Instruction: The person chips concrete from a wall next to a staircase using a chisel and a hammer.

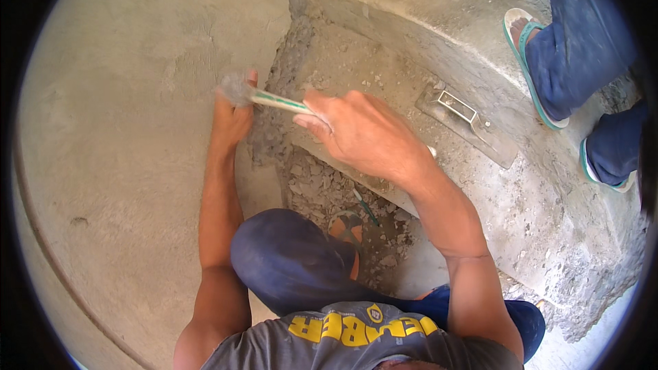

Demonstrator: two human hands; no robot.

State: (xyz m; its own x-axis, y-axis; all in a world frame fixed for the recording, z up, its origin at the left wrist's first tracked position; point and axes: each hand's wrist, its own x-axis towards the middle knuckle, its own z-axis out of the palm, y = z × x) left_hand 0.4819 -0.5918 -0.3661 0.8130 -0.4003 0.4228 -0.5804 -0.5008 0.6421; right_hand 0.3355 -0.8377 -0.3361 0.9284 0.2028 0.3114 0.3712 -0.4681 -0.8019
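Observation:
My right hand (365,136) grips a hammer (280,102) by its pale handle with a green stripe. The handle's butt end shows past my wrist side. The hammer's head, blurred, sits in front of my left hand (231,121), which is raised at the plastered wall (128,128). Its fingers are partly covered by the hammer head, so whether they hold anything is hidden. Just beside my left hand, a rough broken edge (288,61) runs down where the wall plaster meets the concrete steps (354,56).
A steel plastering trowel (496,150) lies on the step to the right. Broken rubble (313,180) fills the floor below, with a thin green and white stick (366,207) on it. Another person's sandalled foot (524,31) and trouser leg (581,41) are on the upper step.

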